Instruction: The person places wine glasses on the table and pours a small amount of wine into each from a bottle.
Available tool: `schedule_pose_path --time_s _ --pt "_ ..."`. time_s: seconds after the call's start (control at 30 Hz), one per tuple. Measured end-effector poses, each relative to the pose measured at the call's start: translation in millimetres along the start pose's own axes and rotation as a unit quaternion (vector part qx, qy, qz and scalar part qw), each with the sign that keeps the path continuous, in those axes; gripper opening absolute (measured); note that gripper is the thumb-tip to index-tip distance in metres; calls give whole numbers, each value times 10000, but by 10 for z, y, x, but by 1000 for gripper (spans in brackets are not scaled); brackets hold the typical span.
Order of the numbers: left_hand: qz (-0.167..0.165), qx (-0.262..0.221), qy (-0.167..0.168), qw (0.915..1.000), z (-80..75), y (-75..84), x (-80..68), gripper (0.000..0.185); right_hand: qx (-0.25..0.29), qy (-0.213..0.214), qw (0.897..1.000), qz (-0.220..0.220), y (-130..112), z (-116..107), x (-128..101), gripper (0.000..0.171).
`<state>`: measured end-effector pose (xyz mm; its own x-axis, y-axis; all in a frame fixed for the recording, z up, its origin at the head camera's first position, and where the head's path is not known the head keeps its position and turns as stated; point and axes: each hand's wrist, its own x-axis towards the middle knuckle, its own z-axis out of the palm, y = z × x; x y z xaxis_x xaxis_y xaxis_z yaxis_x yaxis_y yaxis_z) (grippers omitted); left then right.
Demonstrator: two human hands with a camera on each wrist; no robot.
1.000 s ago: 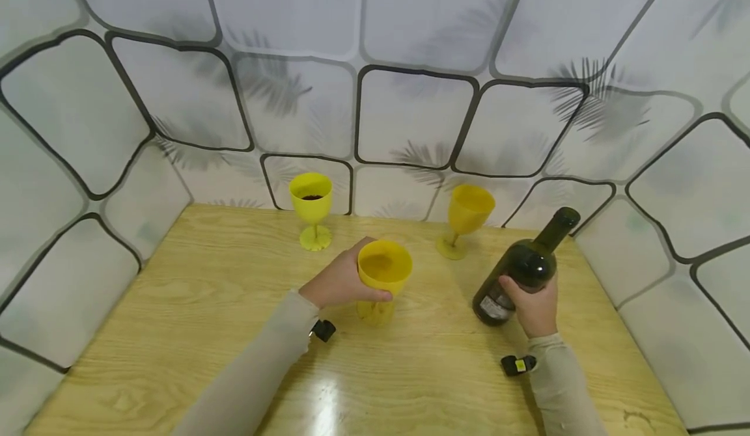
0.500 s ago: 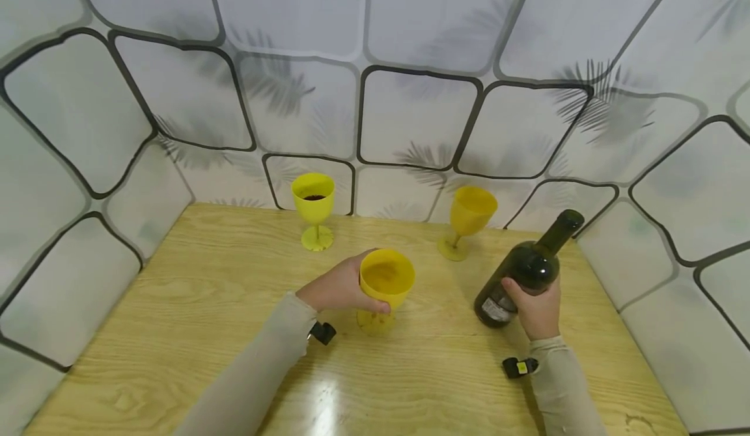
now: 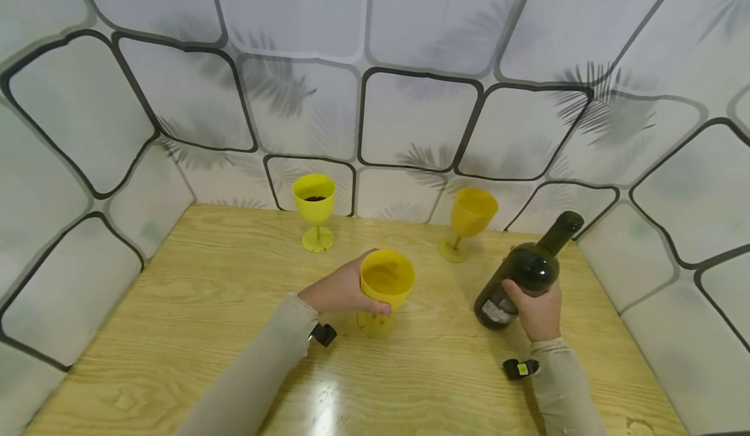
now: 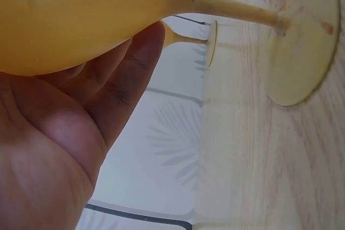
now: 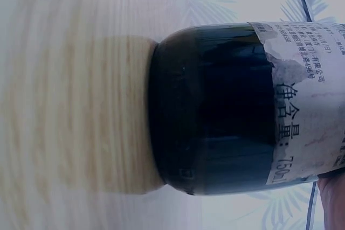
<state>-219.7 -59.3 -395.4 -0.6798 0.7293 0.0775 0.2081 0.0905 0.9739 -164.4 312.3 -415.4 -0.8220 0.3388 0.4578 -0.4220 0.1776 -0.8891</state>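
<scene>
My left hand (image 3: 342, 291) grips the bowl of a yellow goblet (image 3: 385, 280) that stands on the wooden table (image 3: 205, 306) near its middle; the left wrist view shows my fingers (image 4: 126, 79) curled under the bowl (image 4: 75, 14) and the foot (image 4: 302, 41) on the wood. My right hand (image 3: 538, 309) holds a dark green wine bottle (image 3: 524, 268) by its body, upright on the table and open at the neck. The right wrist view shows the bottle's base (image 5: 210, 111) and torn white label (image 5: 307, 100).
Two more yellow goblets stand near the back wall: one at back left (image 3: 314, 208) with dark liquid inside, one at back right (image 3: 467, 218). Tiled panels (image 3: 410, 117) wall in the table at the back and both sides.
The goblet in my left hand has shifted slightly right and come down to stand on the table. The bottle has barely moved.
</scene>
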Motion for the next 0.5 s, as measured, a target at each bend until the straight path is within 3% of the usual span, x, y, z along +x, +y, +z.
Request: schedule_pose_path --time_s 0.13,0.5 --pt "48 4 -2 10000 2 -21 1 77 315 -67 9995 -66 11 4 7 71" --pt "54 -25 7 10000 11 -33 -2 78 -158 218 9995 145 3 11 -17 72"
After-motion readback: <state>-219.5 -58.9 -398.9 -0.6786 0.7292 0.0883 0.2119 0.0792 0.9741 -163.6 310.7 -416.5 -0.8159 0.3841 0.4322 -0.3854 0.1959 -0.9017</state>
